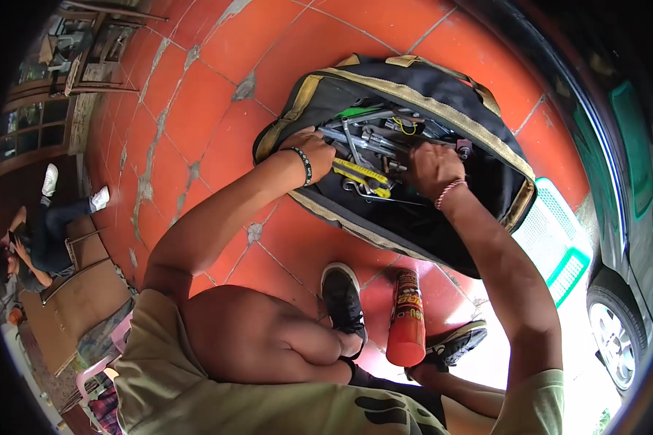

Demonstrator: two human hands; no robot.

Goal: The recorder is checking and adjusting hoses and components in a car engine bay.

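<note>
A black tool bag with tan trim point(308, 94) lies wide open on the floor, full of loose hand tools. Inside its left end is my left hand point(310, 151), closed, with long metal tools point(352, 138) right beside its fingers; whatever it grips is hidden. My right hand point(434, 165) reaches into the middle of the pile, fingers curled downward, and its fingertips are out of sight among the metal pieces. Between my hands sits a yellow utility knife point(361, 172). A green-handled tool point(355, 112) and a thin yellow loop point(404, 126) show farther back in the bag.
By my shoes stands a red spray can point(406, 330). A pale green plastic basket point(559, 232) is right of the bag, near a dark parked car point(627, 181). Another person point(43, 239) sits at the far left. Cracked orange tiles point(218, 51) form the floor.
</note>
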